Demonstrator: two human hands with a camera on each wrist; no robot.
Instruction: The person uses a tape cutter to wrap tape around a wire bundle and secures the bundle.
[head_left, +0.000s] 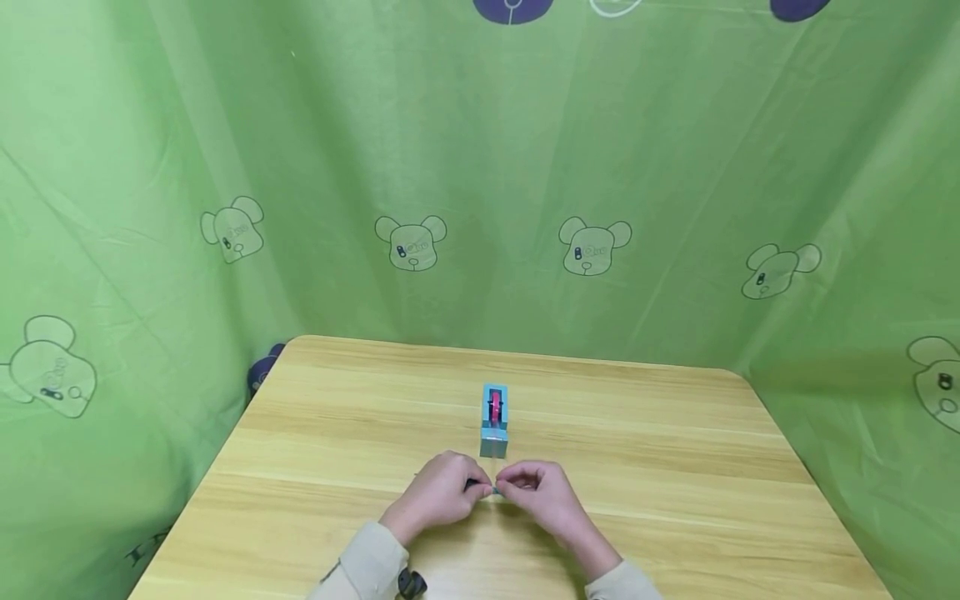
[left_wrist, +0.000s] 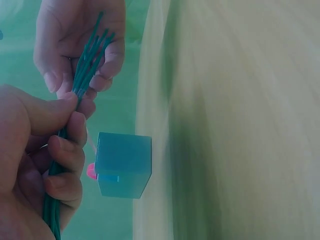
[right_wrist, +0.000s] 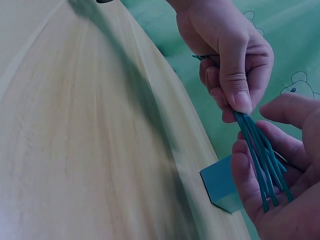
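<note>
My left hand (head_left: 442, 492) grips a bundle of thin green wires (left_wrist: 86, 62), with its thumb pressed on them. The loose wire ends fan out over the palm of my right hand (right_wrist: 287, 165). Its fingers are bent loosely behind the bundle, and the thumb stands apart from it in the right wrist view. Clear tape (left_wrist: 79, 93) lies at the bundle just beyond the left thumb. A faint strip runs from the hands toward a blue tape dispenser (head_left: 494, 446) with a pink core (head_left: 495, 406). Fingers partly hide where tape and wires meet.
The wooden table (head_left: 645, 433) extends around the hands, and the dispenser stands just beyond them. A small black object (head_left: 411, 583) is beside the left sleeve near the front edge. Green curtains (head_left: 510, 167) with bear prints surround the table's back and sides.
</note>
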